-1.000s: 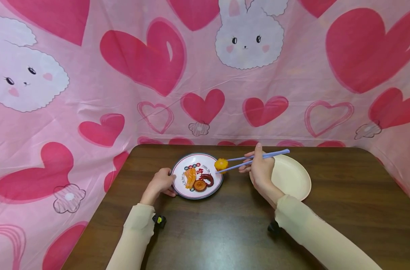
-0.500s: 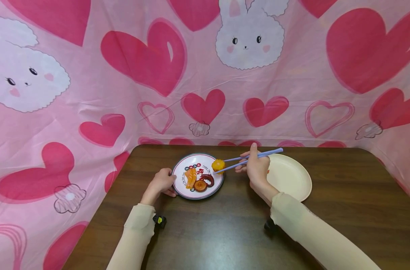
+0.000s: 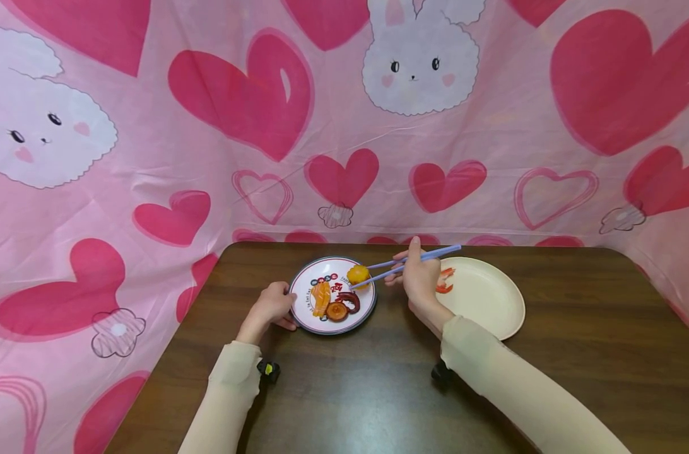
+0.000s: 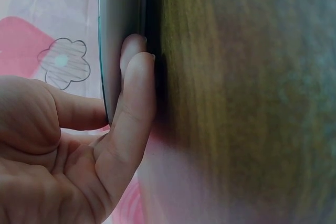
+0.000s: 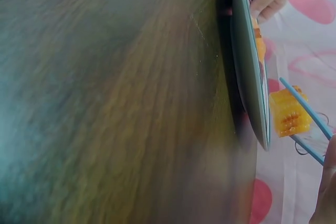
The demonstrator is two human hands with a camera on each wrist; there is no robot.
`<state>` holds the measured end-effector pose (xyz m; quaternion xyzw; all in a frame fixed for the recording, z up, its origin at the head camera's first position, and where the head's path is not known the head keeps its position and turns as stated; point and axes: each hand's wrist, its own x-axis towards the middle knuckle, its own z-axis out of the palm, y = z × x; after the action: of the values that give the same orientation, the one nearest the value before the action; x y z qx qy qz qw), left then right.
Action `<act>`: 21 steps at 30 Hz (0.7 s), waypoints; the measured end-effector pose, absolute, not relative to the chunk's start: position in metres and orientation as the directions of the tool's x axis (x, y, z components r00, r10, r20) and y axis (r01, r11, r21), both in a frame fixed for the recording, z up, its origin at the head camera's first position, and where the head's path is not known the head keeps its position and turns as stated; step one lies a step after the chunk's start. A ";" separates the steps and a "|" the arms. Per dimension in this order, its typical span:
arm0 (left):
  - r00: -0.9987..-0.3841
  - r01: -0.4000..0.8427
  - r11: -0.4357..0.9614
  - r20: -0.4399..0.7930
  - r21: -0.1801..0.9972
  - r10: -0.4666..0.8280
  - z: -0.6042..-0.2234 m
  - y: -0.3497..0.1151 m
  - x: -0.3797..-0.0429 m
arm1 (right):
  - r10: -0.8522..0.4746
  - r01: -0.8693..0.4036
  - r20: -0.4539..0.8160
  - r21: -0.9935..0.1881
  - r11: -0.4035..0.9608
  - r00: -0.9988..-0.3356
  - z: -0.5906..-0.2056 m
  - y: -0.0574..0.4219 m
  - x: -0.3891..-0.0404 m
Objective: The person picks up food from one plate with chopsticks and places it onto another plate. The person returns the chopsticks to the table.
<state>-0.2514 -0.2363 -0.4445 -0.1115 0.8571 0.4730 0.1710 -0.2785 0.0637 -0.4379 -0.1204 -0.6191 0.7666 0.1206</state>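
Note:
My left hand pinches the left rim of a round white plate with a dark edge. In the left wrist view the thumb lies over the plate and the fingers under it. My right hand holds a pair of light blue chopsticks. Between their tips is a yellow piece of corn, above the plate's right side. On the plate lie orange salmon slices, a round brown slice and a dark red curled piece like an octopus tentacle.
A cream oval plate stands to the right, partly behind my right hand and forearm. Orange-red pieces like shrimp lie at its left side. The brown wooden table ends at a pink heart-patterned cloth.
My right hand has moved left, carrying the corn in the chopsticks from beside the white plate's right rim to over the plate. Orange-red pieces on the cream plate have come into view. The left hand stays.

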 end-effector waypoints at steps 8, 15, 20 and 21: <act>-0.918 -0.349 0.537 -0.395 0.768 -0.032 -0.442 -0.236 -0.250 | 0.330 -0.036 -0.033 -0.979 -0.202 -0.943 -0.441 0.050 -0.282; -0.920 -0.346 0.531 -0.392 0.773 -0.029 -0.443 -0.236 -0.250 | 0.329 -0.009 -0.060 -0.979 -0.205 -0.943 -0.441 0.039 -0.283; -0.918 -0.351 0.526 -0.395 0.775 -0.031 -0.444 -0.236 -0.250 | 0.328 -0.026 -0.039 -0.981 -0.190 -0.944 -0.442 0.033 -0.285; -0.918 -0.351 0.527 -0.395 0.774 -0.030 -0.444 -0.236 -0.250 | 0.330 -0.025 -0.039 -0.982 -0.186 -0.943 -0.442 0.031 -0.285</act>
<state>-0.2500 -0.2363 -0.4442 -0.1112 0.8573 0.4733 0.1692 -0.2848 0.0313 -0.4423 -0.1217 -0.6273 0.7603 0.1166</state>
